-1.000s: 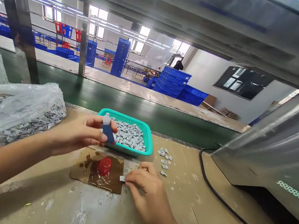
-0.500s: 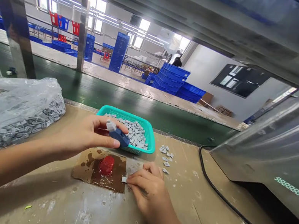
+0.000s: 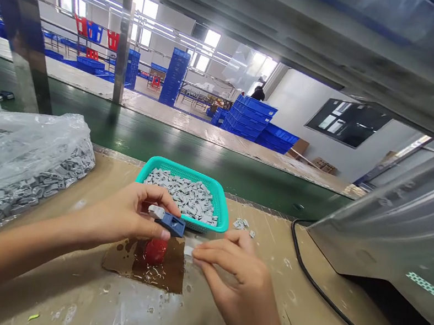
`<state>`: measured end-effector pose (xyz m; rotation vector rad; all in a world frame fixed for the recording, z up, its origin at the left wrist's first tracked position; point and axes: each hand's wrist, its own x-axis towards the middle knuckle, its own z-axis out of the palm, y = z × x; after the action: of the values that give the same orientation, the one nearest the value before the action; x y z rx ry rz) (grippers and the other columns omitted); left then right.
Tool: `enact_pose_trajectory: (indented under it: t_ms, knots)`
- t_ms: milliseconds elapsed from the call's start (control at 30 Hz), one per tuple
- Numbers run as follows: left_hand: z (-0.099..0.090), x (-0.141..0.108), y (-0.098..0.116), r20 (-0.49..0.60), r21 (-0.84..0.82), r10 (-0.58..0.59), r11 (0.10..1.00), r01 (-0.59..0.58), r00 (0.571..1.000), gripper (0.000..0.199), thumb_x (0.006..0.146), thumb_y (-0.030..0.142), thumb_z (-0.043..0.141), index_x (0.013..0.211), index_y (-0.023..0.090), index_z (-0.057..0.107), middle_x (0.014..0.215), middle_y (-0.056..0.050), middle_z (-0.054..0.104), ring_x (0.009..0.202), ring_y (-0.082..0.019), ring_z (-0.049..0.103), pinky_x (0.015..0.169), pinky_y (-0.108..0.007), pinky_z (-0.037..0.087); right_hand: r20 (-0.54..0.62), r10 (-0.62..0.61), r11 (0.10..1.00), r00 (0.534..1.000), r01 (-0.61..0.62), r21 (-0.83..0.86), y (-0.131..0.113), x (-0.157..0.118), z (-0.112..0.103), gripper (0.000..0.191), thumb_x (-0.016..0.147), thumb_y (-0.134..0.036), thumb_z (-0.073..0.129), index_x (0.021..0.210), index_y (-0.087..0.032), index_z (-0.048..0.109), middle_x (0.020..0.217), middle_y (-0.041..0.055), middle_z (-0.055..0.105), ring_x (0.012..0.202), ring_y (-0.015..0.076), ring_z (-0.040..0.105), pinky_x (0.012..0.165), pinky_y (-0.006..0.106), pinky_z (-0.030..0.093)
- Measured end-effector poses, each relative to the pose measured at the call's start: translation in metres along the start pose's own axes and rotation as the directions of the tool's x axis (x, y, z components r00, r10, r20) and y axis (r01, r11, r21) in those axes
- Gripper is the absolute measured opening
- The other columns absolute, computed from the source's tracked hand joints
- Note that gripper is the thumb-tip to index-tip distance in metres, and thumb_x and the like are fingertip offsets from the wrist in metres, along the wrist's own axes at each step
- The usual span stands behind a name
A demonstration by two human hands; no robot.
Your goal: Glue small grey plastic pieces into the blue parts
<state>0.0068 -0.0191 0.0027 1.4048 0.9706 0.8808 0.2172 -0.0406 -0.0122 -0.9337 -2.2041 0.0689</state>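
Observation:
Between thumb and fingers, my left hand (image 3: 130, 211) grips a dark blue plastic part (image 3: 172, 224) with a pale grey piece (image 3: 157, 212) at its left end. My right hand (image 3: 235, 264) pinches a small light grey plastic piece (image 3: 188, 251), just right of the blue part and apart from it. Below the blue part a wet red cup-shaped object (image 3: 154, 252) stands on a soaked brown cardboard piece (image 3: 119, 260), its top partly hidden by my left thumb. Behind my hands sits a green plastic basket (image 3: 222, 208) full of small grey pieces (image 3: 184, 193).
A clear plastic bag (image 3: 48, 138) of grey pieces lies at the left. Several loose grey pieces (image 3: 240, 223) lie right of the basket. A black cable (image 3: 319, 284) crosses the right side by a metal housing (image 3: 400, 217). Beyond runs a green conveyor belt (image 3: 201, 157).
My left hand has lowered the blue part closer to the red object. My right hand has lifted the small grey piece slightly off the cardboard's right edge. The view has shifted a little.

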Motion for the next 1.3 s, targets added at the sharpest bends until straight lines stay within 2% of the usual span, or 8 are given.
enact_pose_trajectory:
  t_ms: [167, 333, 433, 667, 867, 1100, 1200, 1300]
  knots:
    - [-0.005, -0.002, 0.002, -0.056, 0.02, -0.001, 1.0, 0.002, 0.998, 0.03, 0.06, 0.029, 0.069, 0.085, 0.019, 0.059, 0.071, 0.001, 0.058, 0.065, -0.012, 0.054, 0.055, -0.021, 0.041, 0.038, 0.127, 0.992, 0.991, -0.127, 0.002, -0.002, 0.0, 0.003, 0.018, 0.074, -0.008, 0.056, 0.07, -0.022, 0.065, 0.07, 0.001, 0.066, 0.071, 0.0195, 0.05, 0.063, 0.033, 0.043]
    - [-0.006, -0.003, 0.006, -0.024, 0.049, 0.046, 0.998, -0.045, 0.999, 0.026, 0.06, 0.022, 0.067, 0.082, 0.019, 0.054, 0.068, 0.003, 0.055, 0.061, -0.01, 0.052, 0.054, -0.02, 0.039, 0.092, -0.009, 0.995, 0.996, 0.019, -0.099, 0.0, -0.001, 0.005, 0.018, 0.073, -0.007, 0.057, 0.068, -0.021, 0.064, 0.065, -0.0005, 0.066, 0.064, 0.0174, 0.05, 0.062, 0.034, 0.037]
    - [-0.004, -0.002, 0.005, 0.03, 0.074, 0.108, 0.991, -0.11, 0.994, 0.027, 0.059, 0.009, 0.064, 0.08, 0.017, 0.05, 0.073, 0.003, 0.056, 0.071, -0.011, 0.054, 0.065, -0.022, 0.043, 0.107, -0.019, 0.995, 0.994, 0.029, -0.097, -0.001, 0.003, 0.002, 0.018, 0.074, -0.007, 0.057, 0.067, -0.022, 0.065, 0.066, -0.0011, 0.066, 0.064, 0.0168, 0.05, 0.062, 0.034, 0.037]
    - [0.004, -0.006, 0.0, 0.047, 0.097, 0.13, 0.986, -0.134, 0.99, 0.031, 0.061, 0.008, 0.061, 0.087, 0.019, 0.047, 0.07, 0.005, 0.052, 0.072, -0.011, 0.054, 0.061, -0.022, 0.043, 0.005, 0.272, 0.927, 0.962, -0.264, 0.266, -0.019, 0.031, -0.018, 0.009, 0.072, -0.018, 0.061, 0.073, -0.023, 0.069, 0.073, 0.0016, 0.067, 0.073, 0.0183, 0.058, 0.064, 0.031, 0.046]
    - [0.009, -0.006, -0.003, 0.034, 0.033, 0.137, 0.99, -0.138, 0.99, 0.044, 0.058, 0.005, 0.059, 0.094, 0.022, 0.04, 0.068, 0.007, 0.048, 0.071, -0.012, 0.055, 0.054, -0.019, 0.044, 0.04, 0.204, 0.923, 0.978, -0.206, 0.325, -0.026, 0.038, -0.008, 0.016, 0.069, -0.008, 0.063, 0.072, -0.023, 0.069, 0.071, -0.0003, 0.067, 0.073, 0.0157, 0.057, 0.067, 0.028, 0.047]
    - [0.008, -0.01, -0.003, 0.028, 0.084, 0.189, 0.978, -0.191, 0.982, 0.037, 0.061, 0.009, 0.063, 0.09, 0.022, 0.043, 0.07, 0.005, 0.051, 0.07, -0.01, 0.053, 0.052, -0.016, 0.039, 0.017, 0.112, 0.963, 0.994, -0.113, 0.245, -0.03, 0.032, -0.002, 0.019, 0.072, -0.006, 0.062, 0.072, -0.024, 0.069, 0.075, -0.0009, 0.066, 0.076, 0.0151, 0.056, 0.068, 0.028, 0.047]
    - [0.005, -0.01, 0.002, -0.034, -0.004, 0.225, 0.974, -0.226, 0.974, 0.037, 0.058, 0.009, 0.068, 0.085, 0.02, 0.045, 0.064, 0.006, 0.053, 0.064, -0.008, 0.052, 0.055, -0.016, 0.039, 0.031, 0.053, 0.978, 0.998, -0.058, 0.2, -0.033, 0.031, -0.005, 0.021, 0.075, -0.009, 0.058, 0.085, -0.024, 0.068, 0.091, 0.0017, 0.063, 0.087, 0.017, 0.056, 0.078, 0.031, 0.046]
    - [0.008, -0.01, 0.008, -0.078, -0.341, 0.079, 0.934, -0.101, 0.994, 0.038, 0.057, 0.012, 0.071, 0.086, 0.02, 0.046, 0.068, 0.004, 0.058, 0.062, -0.008, 0.055, 0.056, -0.017, 0.042, 0.017, 0.007, 0.982, 1.0, -0.01, 0.188, -0.034, 0.031, -0.006, 0.032, 0.078, -0.01, 0.054, 0.105, -0.025, 0.061, 0.106, 0.0036, 0.058, 0.098, 0.0181, 0.054, 0.085, 0.032, 0.045]
